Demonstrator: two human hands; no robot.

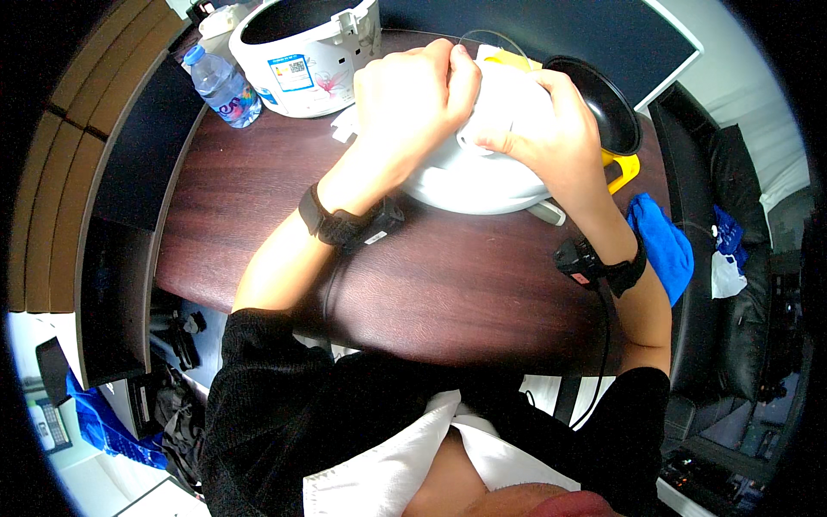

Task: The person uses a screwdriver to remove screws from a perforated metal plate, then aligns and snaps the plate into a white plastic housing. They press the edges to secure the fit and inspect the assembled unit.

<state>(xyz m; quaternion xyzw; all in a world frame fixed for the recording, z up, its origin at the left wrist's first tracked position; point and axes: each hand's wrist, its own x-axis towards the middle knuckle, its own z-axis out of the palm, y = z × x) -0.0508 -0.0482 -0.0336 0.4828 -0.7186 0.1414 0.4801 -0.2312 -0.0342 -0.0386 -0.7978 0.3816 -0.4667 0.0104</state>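
Note:
A glossy white rounded cover [474, 183], like an appliance lid, lies tilted toward me at the far middle of the table; glare washes out its upper part. My left hand [413, 99] is closed in a fist over its left side, and what the fingers hold, if anything, is hidden. My right hand [560, 133] grips the cover's right side, thumb stretched across its face and fingers curled over the top. Left of it stands a white rice cooker body [323, 73] without its lid, dark inside, a hinge bracket on its rim.
A water bottle [222, 88] stands beside the cooker. Right of the cover are a black pan [616, 112], a yellow handle [624, 172] and a blue cloth [662, 246] at the table edge. A grey strip [547, 213] pokes out below the cover. A dark partition [551, 30] rises behind.

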